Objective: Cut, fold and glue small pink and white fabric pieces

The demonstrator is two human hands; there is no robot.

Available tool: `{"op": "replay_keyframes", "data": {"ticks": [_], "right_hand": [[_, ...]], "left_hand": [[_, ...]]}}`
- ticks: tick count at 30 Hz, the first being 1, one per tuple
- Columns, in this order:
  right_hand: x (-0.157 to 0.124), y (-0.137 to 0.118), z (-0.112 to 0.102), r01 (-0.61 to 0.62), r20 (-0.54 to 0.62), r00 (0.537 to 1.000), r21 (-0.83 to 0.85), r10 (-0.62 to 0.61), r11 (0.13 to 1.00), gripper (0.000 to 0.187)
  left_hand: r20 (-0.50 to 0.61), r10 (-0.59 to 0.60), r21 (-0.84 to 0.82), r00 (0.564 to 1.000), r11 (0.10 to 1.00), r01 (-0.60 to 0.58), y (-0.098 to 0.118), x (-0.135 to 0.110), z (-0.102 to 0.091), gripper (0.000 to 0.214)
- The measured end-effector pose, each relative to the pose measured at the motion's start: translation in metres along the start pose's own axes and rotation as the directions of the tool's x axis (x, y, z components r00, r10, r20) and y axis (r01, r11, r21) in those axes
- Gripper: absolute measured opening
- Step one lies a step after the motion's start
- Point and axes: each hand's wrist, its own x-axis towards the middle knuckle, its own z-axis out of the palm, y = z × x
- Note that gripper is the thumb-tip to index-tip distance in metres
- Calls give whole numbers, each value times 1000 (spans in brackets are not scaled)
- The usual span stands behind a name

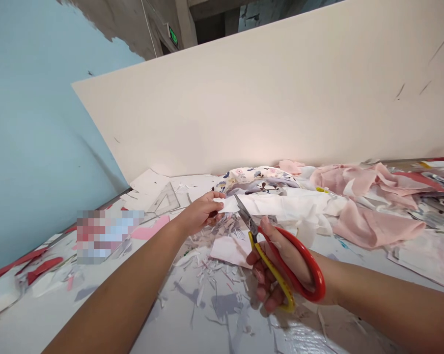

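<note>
My left hand (pixel 203 214) pinches the left end of a long white fabric strip (pixel 281 204), which stretches rightward across the table. In my right hand (pixel 277 265) is a pair of scissors (pixel 249 219) with one red and one yellow handle loop. Their blades point up and left, with the tips at the strip close to my left fingers. Whether the blades are fully closed is hard to make out. Below the strip lie a pale pink piece of cloth (pixel 231 250) and many thin white scraps (pixel 203 275).
Floral fabric (pixel 261 177) and crumpled pink cloth (pixel 376 226) lie behind and to the right. A clear set square (pixel 166 199) rests at the back left, near a pink sheet (pixel 148 228). Red pieces (pixel 45 269) are at far left. A white panel (pixel 259 103) borders the table's back.
</note>
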Motion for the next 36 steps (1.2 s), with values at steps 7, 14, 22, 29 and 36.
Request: {"op": "replay_keyframes", "data": {"ticks": [7, 14, 22, 29, 36], "right_hand": [[-1, -3, 1, -12, -29, 1000, 45, 13, 999, 65], [1, -4, -1, 10, -67, 998, 22, -8, 1000, 65], [9, 2, -6, 136, -8, 990, -79, -137, 988, 69], [11, 5, -6, 151, -49, 987, -82, -155, 985, 65], [12, 4, -3, 123, -72, 989, -82, -129, 989, 65]], "left_hand": [[46, 9, 9, 999, 1000, -9, -1, -1, 2, 32], [69, 7, 37, 998, 999, -10, -2, 0, 2, 34], [93, 25, 75, 995, 997, -32, -3, 0, 1, 34], [84, 38, 122, 996, 991, -48, -4, 0, 1, 31], [83, 46, 138, 996, 989, -57, -4, 1, -1, 32]]}}
